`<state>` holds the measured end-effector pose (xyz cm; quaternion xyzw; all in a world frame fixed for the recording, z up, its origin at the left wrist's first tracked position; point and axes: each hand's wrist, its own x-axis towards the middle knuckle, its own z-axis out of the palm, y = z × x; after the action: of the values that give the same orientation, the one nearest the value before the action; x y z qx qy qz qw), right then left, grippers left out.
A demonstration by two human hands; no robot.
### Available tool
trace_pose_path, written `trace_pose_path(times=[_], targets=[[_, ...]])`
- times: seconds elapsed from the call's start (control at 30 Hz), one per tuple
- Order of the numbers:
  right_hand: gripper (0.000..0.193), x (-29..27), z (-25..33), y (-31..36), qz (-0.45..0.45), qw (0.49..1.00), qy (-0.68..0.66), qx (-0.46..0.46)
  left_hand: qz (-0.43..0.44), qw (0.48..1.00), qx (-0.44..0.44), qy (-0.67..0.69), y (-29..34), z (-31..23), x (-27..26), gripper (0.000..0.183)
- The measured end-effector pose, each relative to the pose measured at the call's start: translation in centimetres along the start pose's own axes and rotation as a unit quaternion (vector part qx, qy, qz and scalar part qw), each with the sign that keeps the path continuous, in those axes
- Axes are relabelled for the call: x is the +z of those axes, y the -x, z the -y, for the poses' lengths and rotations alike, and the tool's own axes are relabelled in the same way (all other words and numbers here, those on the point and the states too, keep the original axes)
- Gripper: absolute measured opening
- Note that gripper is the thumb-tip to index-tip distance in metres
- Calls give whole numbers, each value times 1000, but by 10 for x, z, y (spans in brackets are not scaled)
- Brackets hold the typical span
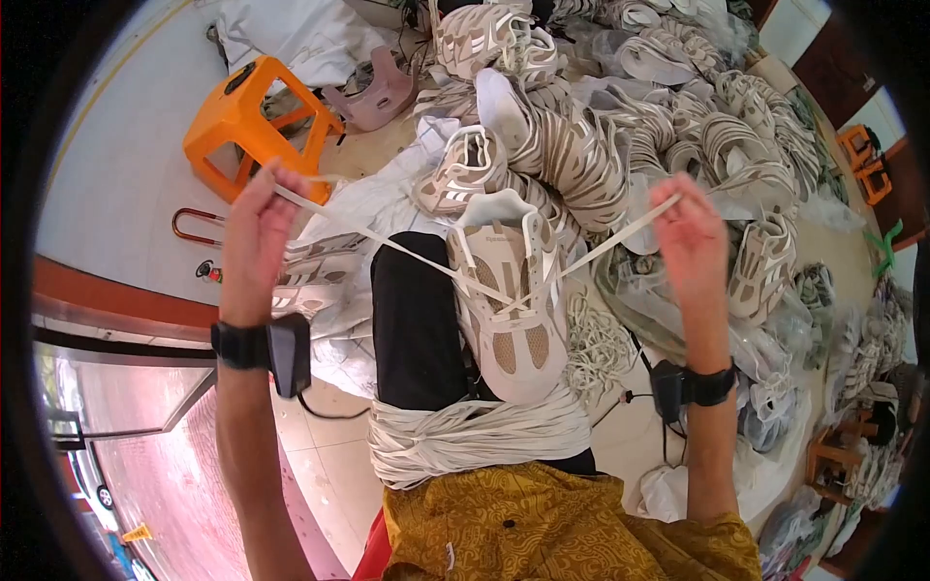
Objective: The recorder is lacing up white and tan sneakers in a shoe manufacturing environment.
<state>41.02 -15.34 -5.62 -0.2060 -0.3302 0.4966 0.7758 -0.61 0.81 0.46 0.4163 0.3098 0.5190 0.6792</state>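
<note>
My left hand (260,218) and right hand (690,240), held wide apart, each pinch one strand of the pale lace (620,237), taut from the beige shoe (511,339) sitting toe toward me beside my black trouser leg (417,315); the lowest crossing looks done, the upper rows seem left to thread

Faint lettering (498,238) on the beige shoe tongue (492,254) — too small to read.

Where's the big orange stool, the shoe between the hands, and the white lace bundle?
Big orange stool (242,108), head view: the panel by its dark slot.
Shoe (524,363), head view: its toe.
White lace bundle (481,438), head view: its middle.
</note>
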Motion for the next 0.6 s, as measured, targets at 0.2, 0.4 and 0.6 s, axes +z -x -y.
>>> trace_pose_path(times=[0.2, 0.4, 0.6], targets=[[24, -75, 98, -38, 17, 995, 96, -32, -60, 821, 176, -540, -13, -31, -109, 24], [23, -200, 266, -41, -54, 967, 245, -52, -50, 661, 177, -727, -3, -160, -321, 33], [26, -262, 469, 1, -154, 900, 395, -105, -100, 675, 111, -723, 43, -273, -416, 43]])
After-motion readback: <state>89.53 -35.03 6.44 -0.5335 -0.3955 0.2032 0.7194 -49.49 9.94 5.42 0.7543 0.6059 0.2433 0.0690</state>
